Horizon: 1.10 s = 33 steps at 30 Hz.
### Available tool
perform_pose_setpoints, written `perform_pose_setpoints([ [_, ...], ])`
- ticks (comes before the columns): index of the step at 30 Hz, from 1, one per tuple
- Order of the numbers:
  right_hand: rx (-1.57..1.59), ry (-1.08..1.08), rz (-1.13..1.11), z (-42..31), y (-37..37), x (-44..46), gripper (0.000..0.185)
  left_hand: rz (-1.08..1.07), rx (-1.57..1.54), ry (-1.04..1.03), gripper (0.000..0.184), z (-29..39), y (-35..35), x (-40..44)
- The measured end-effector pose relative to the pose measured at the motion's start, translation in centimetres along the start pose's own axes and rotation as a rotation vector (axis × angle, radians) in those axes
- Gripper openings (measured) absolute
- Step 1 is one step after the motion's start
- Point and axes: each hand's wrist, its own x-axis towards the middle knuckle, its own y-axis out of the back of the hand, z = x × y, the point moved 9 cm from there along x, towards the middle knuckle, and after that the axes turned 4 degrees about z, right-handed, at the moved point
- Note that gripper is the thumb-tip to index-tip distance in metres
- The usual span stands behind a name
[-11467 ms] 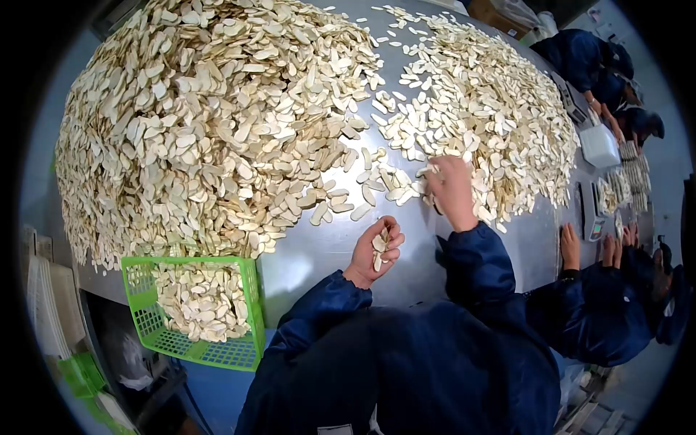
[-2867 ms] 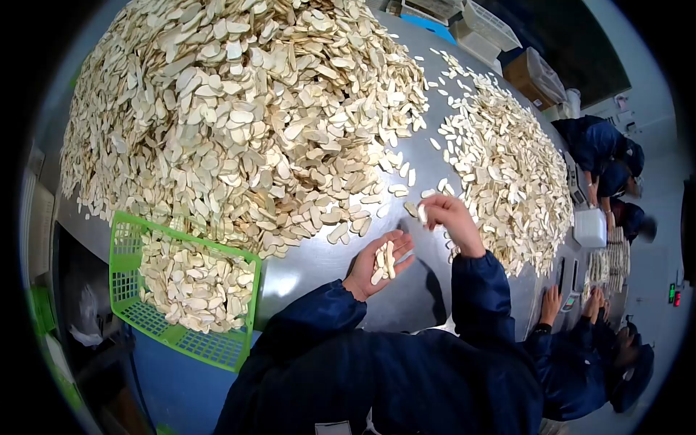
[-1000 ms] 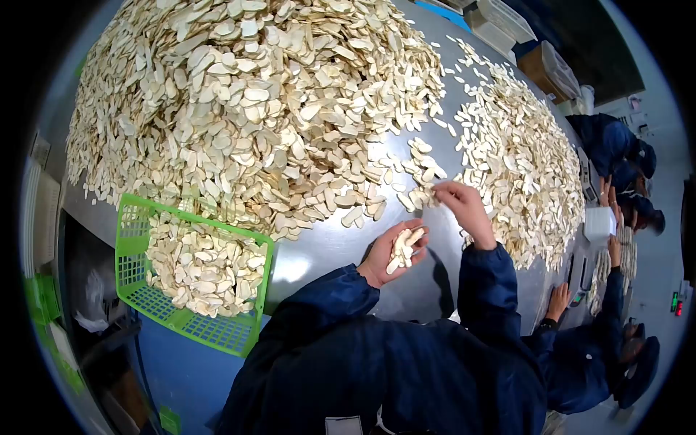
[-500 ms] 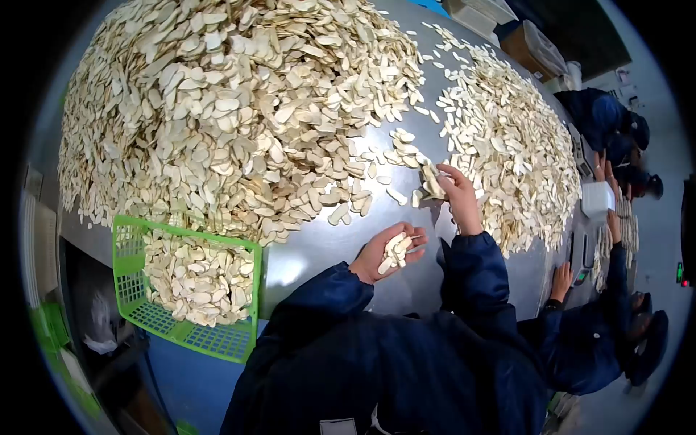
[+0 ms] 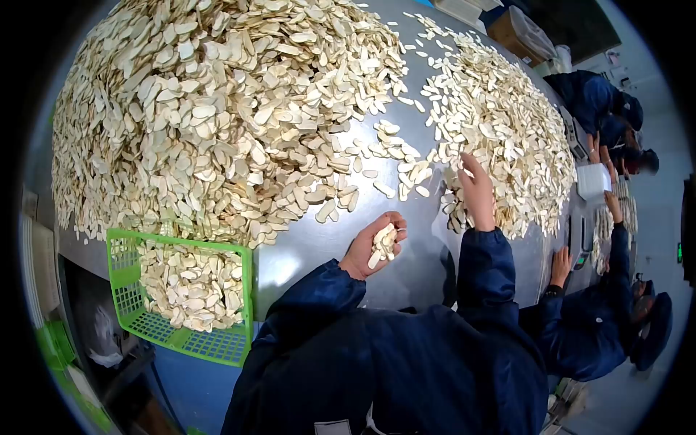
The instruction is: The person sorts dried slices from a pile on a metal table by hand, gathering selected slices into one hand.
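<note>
Several pale dried slices (image 5: 383, 245) lie in the palm of my left hand (image 5: 371, 248), its fingers curled round them, above the metal table (image 5: 304, 264). My right hand (image 5: 477, 190) is at the near left edge of the right-hand pile of slices (image 5: 507, 138), fingers extended and apart, with no slice clearly held. A small loose group of slices (image 5: 412, 170) lies between the hands and the large heap (image 5: 217, 123) at the left. The green basket (image 5: 249, 304), partly filled with slices, stands at the lower left.
At the right, co-workers in blue (image 5: 591, 326) reach over the table near scales (image 5: 580, 243). A white box (image 5: 593, 181) and stacked slices (image 5: 627, 214) are by their hands. A cardboard box (image 5: 511, 36) is at the upper right.
My right hand has moved from the loose slices to the right-hand pile, and the slices it held a moment ago have left its fingers. My left fingers have curled more closely around theirs.
</note>
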Motion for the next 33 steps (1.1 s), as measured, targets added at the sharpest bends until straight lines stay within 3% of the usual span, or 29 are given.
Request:
perform_pose_setpoints([
  [3, -0.142, -0.137, -0.158, 0.3, -1.8, -1.9, 0.018, -0.027, -0.012, 0.006, 0.018, 0.1, -0.4, 0.1],
  [5, -0.172, 0.014, -0.197, -1.5, -4.0, -3.3, 0.016, -0.041, -0.033, 0.011, 0.018, 0.0, -0.6, 0.1],
  [7, -0.194, -0.038, -0.209, -1.5, -5.0, -3.8, 0.02, -0.051, -0.054, 0.02, 0.017, -0.1, -0.4, 0.1],
  [14, -0.442, 0.08, -0.086, -4.8, -7.0, -2.3, 0.032, -0.041, -0.09, 0.035, 0.013, -0.1, -0.5, 0.1],
  [17, -0.44, 0.117, -0.091, -3.6, -7.4, -1.2, 0.021, -0.023, -0.07, 0.017, 0.013, 0.2, -0.4, 0.0],
  [19, -0.603, 0.332, 0.172, -5.5, -4.8, -0.1, 0.014, -0.037, -0.09, 0.005, 0.013, 0.4, -0.5, 0.0],
  [23, -0.325, 0.302, 0.022, -5.0, -6.5, 1.5, 0.028, -0.044, -0.123, 0.004, 0.014, 0.2, -0.9, 0.3],
  [25, -0.149, 0.264, -0.177, -5.6, -9.6, 2.0, 0.036, -0.043, -0.113, -0.005, 0.014, 0.3, -0.7, 0.3],
  [28, -0.172, 0.433, -0.211, -8.2, -12.0, 2.1, 0.035, -0.039, -0.127, -0.024, 0.014, 0.7, -0.5, 0.2],
  [31, -0.273, 0.293, -0.351, -6.2, -13.1, 3.1, 0.031, -0.032, -0.122, -0.032, 0.014, 0.9, -0.5, 0.2],
  [33, -0.117, 0.234, -0.287, -4.3, -11.8, 4.0, 0.024, -0.032, -0.113, -0.028, 0.014, 0.8, -0.4, 0.2],
])
